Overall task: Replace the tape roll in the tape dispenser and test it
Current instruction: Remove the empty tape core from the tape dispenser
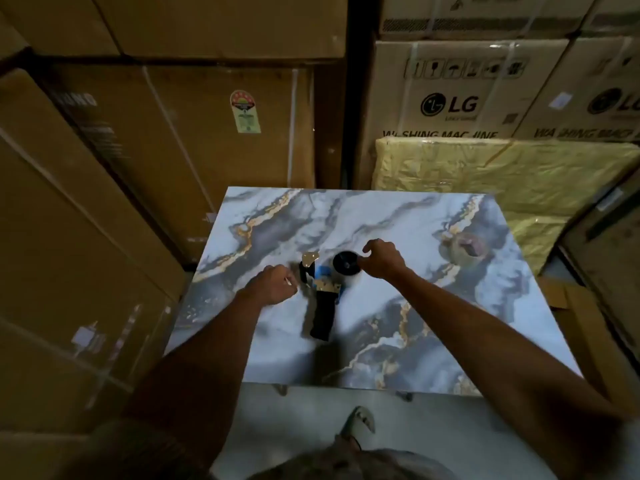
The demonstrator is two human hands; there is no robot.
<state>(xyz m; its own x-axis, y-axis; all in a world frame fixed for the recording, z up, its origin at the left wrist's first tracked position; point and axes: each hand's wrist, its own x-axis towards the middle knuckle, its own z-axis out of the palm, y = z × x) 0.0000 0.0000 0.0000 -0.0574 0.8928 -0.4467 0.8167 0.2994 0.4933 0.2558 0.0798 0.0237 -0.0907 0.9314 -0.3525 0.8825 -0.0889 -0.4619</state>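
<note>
Tape dispenser (323, 299) lying flat near the middle of the marble-patterned worktop (433, 323), black handle pointing toward the near edge, blue frame and metal blade plate at the far end. Tape roll (347, 266) seated on the dispenser's hub, clear and glossy, black hub cap showing on top.

Right hand (382, 259) just beside the roll on its right, fingers curled, thumb and forefinger tips against the roll's edge; grip on the roll itself hard to confirm in the dim light. Left hand (275, 285) to the left of the dispenser's head, fingers curled together and pinching something thin and pale, possibly a tape end (288, 280); too small to tell for sure. Both forearms reaching in from the near side.

Another roll-like object (465, 249), brownish and blurred, resting well apart toward the far right of the worktop. Stacked cardboard cartons (173, 133) all round, two on the right printed LG (450, 105), a yellow plastic-wrapped bundle (502, 174) behind the worktop. Sandalled foot (360, 422) on the pale floor below the near edge.
</note>
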